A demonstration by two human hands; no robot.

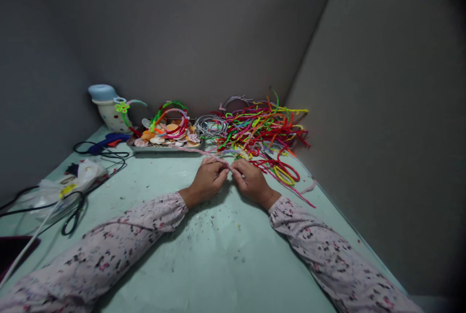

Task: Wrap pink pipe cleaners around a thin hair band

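A pale pink pipe cleaner runs from the tray's front edge to the fingertips of both my hands. My left hand pinches it between thumb and fingers. Tip to tip with it, my right hand is also closed in a pinch on the pink strand, and the fingers hide most of that part. Just behind the fingers lies a lavender length of pipe cleaner; whether it joins the pink one I cannot tell. A large tangled pile of coloured pipe cleaners lies beyond my right hand.
A metal tray of shells stands at the back, with bent pipe-cleaner rings on top. Beside it are coiled grey wire and a white cup with a blue lid. Black cables and plastic bags lie left; grey walls enclose the table.
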